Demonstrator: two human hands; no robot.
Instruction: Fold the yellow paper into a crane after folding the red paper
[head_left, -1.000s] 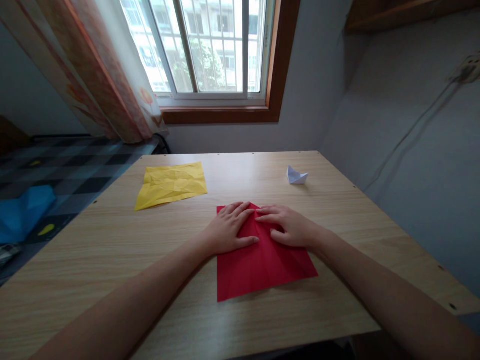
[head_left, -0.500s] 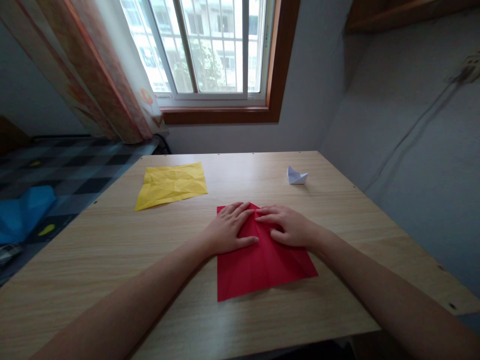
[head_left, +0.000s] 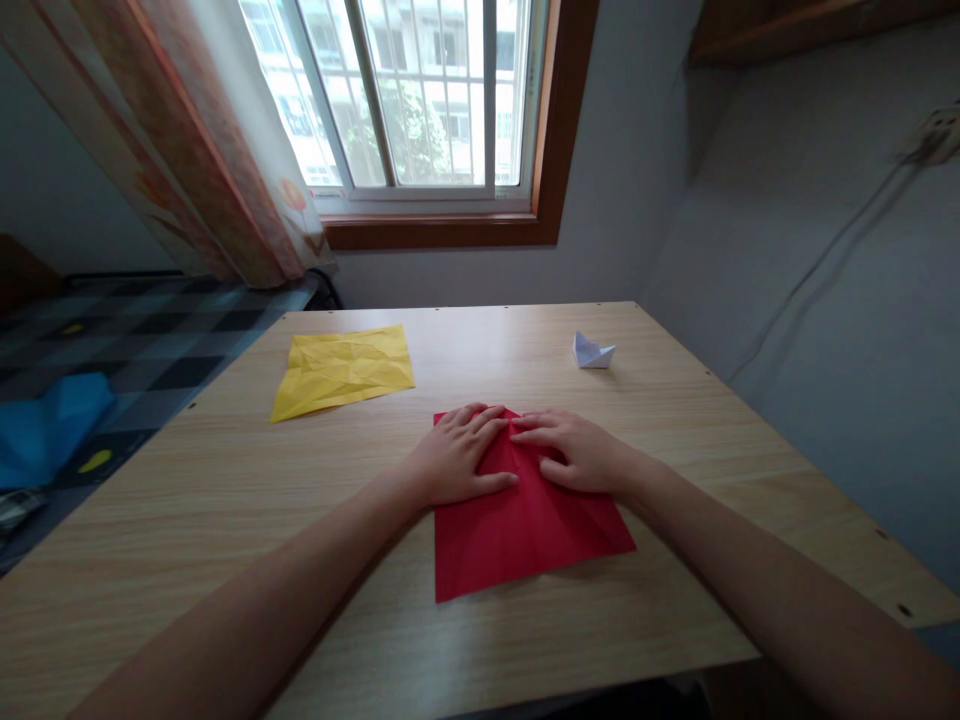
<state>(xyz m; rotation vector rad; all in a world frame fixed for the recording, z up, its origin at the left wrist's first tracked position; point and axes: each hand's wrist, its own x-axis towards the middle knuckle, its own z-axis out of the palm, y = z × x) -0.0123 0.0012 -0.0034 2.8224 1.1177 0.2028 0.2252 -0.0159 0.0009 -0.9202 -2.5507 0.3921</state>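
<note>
A creased sheet of red paper (head_left: 525, 545) lies on the wooden table in front of me. My left hand (head_left: 461, 455) rests flat on its upper left part, fingers stretched out and thumb pointing right. On the upper right part lies my right hand (head_left: 574, 450), its fingers extended to the left and the thumb apart. Between the fingertips of both hands a crease runs down the sheet from near its top edge. Part of the paper's upper half is hidden under the hands.
A crumpled yellow sheet (head_left: 349, 365) lies at the table's back left. At the back right stands a small white folded paper boat (head_left: 592, 352). Left of the table (head_left: 225, 520), a blue paper piece (head_left: 56, 425) rests on a checkered bed (head_left: 172, 320). Walls border the table behind and right.
</note>
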